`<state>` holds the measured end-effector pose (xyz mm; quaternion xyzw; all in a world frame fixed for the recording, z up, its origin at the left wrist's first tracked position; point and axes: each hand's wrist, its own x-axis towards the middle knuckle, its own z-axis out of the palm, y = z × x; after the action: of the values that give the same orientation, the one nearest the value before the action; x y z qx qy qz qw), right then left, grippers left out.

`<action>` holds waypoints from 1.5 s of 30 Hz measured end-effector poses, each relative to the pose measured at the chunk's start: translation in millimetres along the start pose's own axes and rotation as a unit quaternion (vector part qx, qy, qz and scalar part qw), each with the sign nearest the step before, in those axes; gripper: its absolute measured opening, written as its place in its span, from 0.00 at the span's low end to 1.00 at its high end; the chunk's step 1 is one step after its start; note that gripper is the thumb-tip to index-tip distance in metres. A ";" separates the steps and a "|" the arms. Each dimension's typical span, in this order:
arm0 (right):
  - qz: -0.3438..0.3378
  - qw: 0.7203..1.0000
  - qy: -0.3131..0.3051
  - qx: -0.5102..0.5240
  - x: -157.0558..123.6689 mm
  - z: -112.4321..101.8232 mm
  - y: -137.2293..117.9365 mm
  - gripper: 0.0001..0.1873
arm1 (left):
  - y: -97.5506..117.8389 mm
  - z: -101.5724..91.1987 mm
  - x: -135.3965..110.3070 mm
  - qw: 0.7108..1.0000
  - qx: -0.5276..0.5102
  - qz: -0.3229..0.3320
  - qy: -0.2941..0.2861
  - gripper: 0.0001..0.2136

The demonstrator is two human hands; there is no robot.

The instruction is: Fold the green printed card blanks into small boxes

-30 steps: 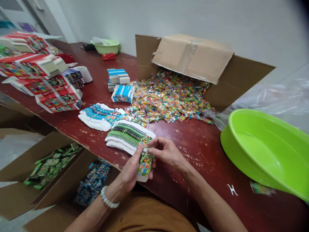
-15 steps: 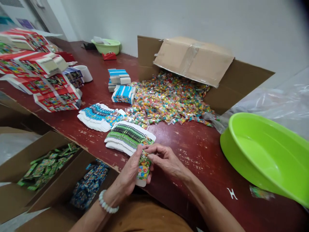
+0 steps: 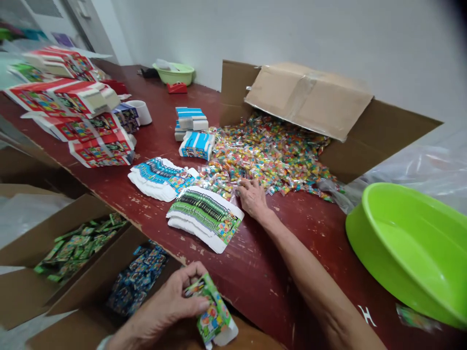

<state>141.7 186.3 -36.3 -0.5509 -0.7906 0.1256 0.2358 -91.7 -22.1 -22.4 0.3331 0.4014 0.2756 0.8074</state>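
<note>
In my left hand [image 3: 175, 301], near the table's front edge, is a small green printed candy box [image 3: 212, 313], gripped between thumb and fingers. It is popped into shape, with a white end flap sticking out at the bottom. My right hand [image 3: 252, 198] reaches to the near edge of a heap of wrapped candies [image 3: 262, 155]. Its fingers bend down at the candies; whether they grip one is hidden. Just left of that hand lies a fanned stack of flat green boxes [image 3: 204, 214], and beyond it a fanned stack of flat blue boxes [image 3: 160, 177].
A tipped cardboard carton [image 3: 310, 97] stands behind the heap. On the right sits a green basin [image 3: 404, 253]. Red box bundles [image 3: 95, 121] are piled at left, blue bundles [image 3: 197, 145] mid-table. Below the edge, cartons hold green boxes [image 3: 80, 248] and blue boxes [image 3: 140, 277].
My right hand has left the green box and moved forward to the candy heap. My left hand has drawn the box back and lower; it was flatter before and is now opened into shape.
</note>
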 end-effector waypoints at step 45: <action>0.126 0.848 0.001 0.516 -127.7 -27.1 -90.7 0.12 | 23.5 58.7 51.8 0.985 -0.142 0.062 0.073 0.25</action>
<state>117.9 33.1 -1.5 -0.4449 -0.5359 0.5433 0.4687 -19.8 11.0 -1.8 0.2188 0.3949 0.4031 0.7961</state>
